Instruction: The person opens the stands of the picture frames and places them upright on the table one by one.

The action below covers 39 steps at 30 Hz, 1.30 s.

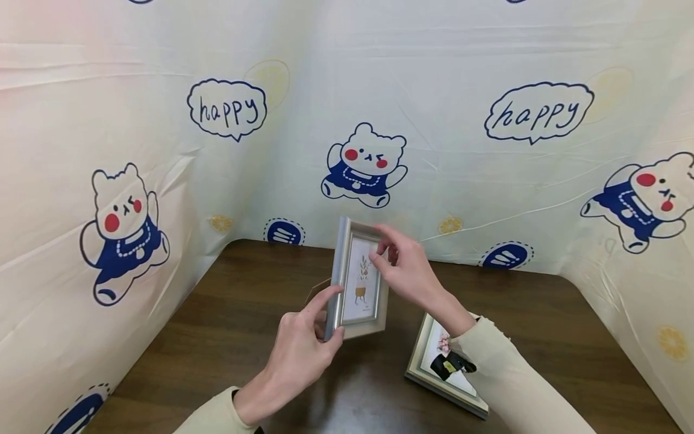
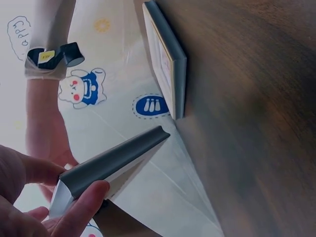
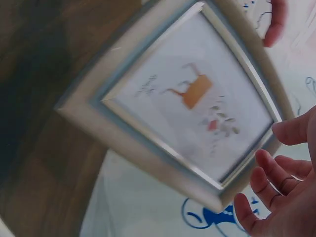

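A picture frame (image 1: 360, 325) with a pale border and silver inner edge stands tilted above the brown table in the head view. Its print (image 3: 182, 103) shows an orange plant pot on legs. My left hand (image 1: 303, 346) grips the frame's left side near the bottom, thumb in front; the left wrist view shows fingers (image 2: 84, 207) along its grey side. A brown flap (image 1: 317, 290) juts out behind the frame. At the upper right corner is my right hand (image 1: 409, 268), fingers loosely bent, thumb over the front; in the right wrist view its fingertips overlap the border.
A second picture frame (image 1: 420, 361) with a pink flower print lies on the table (image 1: 233, 337) at right, partly hidden beneath my right forearm. White cloth (image 1: 434, 169) printed with cartoon bears surrounds the table at the back and both sides.
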Each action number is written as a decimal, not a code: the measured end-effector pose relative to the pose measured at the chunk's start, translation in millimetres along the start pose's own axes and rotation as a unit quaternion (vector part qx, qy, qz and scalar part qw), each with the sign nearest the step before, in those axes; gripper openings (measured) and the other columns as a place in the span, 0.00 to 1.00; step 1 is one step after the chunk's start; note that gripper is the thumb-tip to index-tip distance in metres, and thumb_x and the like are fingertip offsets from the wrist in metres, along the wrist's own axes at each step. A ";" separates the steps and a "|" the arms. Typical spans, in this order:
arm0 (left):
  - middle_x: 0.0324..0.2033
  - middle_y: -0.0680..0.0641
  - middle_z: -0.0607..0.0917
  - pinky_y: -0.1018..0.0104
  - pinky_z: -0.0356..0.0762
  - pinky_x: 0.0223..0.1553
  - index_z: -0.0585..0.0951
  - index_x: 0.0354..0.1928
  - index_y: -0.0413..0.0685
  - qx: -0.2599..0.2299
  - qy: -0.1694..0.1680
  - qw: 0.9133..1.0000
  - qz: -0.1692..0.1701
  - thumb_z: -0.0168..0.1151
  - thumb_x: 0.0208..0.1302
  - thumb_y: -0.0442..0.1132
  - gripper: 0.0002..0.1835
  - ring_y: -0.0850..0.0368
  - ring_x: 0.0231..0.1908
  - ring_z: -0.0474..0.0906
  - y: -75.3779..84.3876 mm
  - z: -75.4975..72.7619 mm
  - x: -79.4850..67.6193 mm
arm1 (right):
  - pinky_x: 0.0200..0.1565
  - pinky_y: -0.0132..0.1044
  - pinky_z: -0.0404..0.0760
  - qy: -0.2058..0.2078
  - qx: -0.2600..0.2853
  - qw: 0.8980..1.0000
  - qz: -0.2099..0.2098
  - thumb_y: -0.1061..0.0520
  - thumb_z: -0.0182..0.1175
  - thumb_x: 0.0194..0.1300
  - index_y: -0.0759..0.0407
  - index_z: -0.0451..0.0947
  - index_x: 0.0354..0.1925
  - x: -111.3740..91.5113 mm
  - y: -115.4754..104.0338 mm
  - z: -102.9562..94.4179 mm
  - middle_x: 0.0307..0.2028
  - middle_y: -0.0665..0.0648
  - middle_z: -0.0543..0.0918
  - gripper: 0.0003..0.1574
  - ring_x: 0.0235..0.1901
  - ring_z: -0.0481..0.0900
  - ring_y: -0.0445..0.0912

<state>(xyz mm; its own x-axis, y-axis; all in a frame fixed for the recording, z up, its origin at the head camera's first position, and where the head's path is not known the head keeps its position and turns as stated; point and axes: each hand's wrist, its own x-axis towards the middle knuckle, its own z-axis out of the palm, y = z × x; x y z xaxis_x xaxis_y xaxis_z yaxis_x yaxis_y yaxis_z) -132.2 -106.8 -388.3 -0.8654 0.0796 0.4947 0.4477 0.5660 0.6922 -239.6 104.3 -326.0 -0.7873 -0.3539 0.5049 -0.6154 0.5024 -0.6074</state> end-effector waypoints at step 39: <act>0.33 0.51 0.91 0.66 0.84 0.26 0.79 0.66 0.61 -0.077 0.006 0.996 -0.047 0.78 0.54 0.24 0.39 0.65 0.21 0.82 -7.0 -7.4 2.4 | 0.35 0.43 0.75 -0.021 -0.025 0.998 0.061 0.62 0.67 0.70 0.58 0.67 0.75 -17.5 56.0 11.3 0.46 0.59 0.83 0.39 0.37 0.78 0.57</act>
<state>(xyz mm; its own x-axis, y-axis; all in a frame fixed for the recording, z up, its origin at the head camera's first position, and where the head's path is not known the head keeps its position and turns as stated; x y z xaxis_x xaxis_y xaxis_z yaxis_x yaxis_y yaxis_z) -135.7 -116.7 -388.1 -0.9030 0.0219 0.4292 0.3946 0.4377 0.8079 -260.8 129.7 -375.7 -0.8573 -0.3204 0.4030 -0.5138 0.5824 -0.6299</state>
